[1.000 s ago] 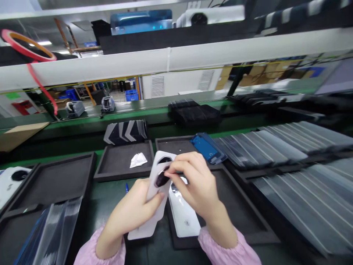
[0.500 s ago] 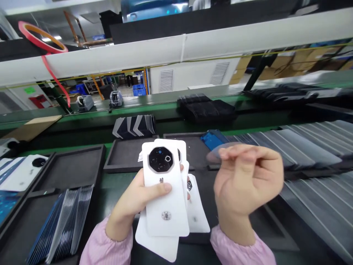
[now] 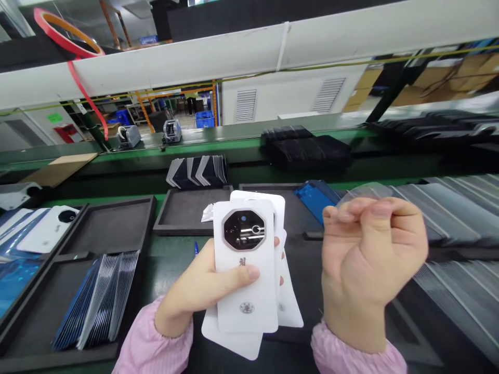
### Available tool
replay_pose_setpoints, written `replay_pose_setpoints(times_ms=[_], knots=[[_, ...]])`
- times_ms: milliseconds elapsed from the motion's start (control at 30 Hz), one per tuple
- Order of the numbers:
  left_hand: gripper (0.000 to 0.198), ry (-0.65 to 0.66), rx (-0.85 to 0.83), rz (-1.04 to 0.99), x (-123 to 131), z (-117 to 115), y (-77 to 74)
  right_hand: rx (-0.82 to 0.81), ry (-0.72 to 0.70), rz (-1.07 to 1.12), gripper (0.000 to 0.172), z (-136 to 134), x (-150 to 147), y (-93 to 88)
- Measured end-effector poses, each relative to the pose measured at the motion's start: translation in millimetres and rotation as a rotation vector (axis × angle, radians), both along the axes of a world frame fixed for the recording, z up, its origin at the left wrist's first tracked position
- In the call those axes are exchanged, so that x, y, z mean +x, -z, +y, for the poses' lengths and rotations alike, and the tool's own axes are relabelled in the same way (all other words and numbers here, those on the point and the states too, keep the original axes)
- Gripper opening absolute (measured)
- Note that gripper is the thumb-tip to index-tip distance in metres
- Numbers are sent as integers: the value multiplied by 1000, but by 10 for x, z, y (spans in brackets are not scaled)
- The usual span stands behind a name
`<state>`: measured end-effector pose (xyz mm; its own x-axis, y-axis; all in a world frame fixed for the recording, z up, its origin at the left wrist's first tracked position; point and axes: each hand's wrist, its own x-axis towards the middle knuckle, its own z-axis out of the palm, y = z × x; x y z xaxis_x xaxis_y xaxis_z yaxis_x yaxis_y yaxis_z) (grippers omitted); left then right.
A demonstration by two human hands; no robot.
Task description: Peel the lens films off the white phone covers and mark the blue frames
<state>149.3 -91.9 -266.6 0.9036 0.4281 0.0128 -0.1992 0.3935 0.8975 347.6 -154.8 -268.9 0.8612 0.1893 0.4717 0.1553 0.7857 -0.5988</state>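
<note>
Head view: gripping white phone back panel (image 3: 249, 288) at centre with left hand (image 3: 202, 283); pinching clear film (image 3: 364, 191) right of centre with right hand (image 3: 370, 254); seemingly peeled, not yet laid aside.

A red tape roll (image 3: 50, 32) trails its strip across a white beam (image 3: 175, 62), near two tape dispensers (image 3: 172, 131) on a green ledge (image 3: 230, 133), with a blue crate (image 3: 205, 120) and cardboard boxes (image 3: 440, 76) beyond.

White phone back panel (image 3: 257, 291): octagonal camera window (image 3: 234, 234) up, in left hand (image 3: 198, 288)
Clear film (image 3: 362, 190): probably round, in right hand (image 3: 370, 254)
</note>
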Motion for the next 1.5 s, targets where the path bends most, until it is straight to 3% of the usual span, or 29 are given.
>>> replay_pose_setpoints(times_ms=[433,767,1167,1500], knots=[[41,0,33,18,-23,-23,-27,-11,-13,-4,26,-14,12,8],[36,8,-164,49,-44,-71,-103,-15,0,-22,26,-3,2,-2],[36,17,-285,57,-90,-156,-180,-62,20,-63,24,-5,-16,10],[36,19,-271,28,-70,-166,-159,-14,-32,-25,26,-4,-8,9]])
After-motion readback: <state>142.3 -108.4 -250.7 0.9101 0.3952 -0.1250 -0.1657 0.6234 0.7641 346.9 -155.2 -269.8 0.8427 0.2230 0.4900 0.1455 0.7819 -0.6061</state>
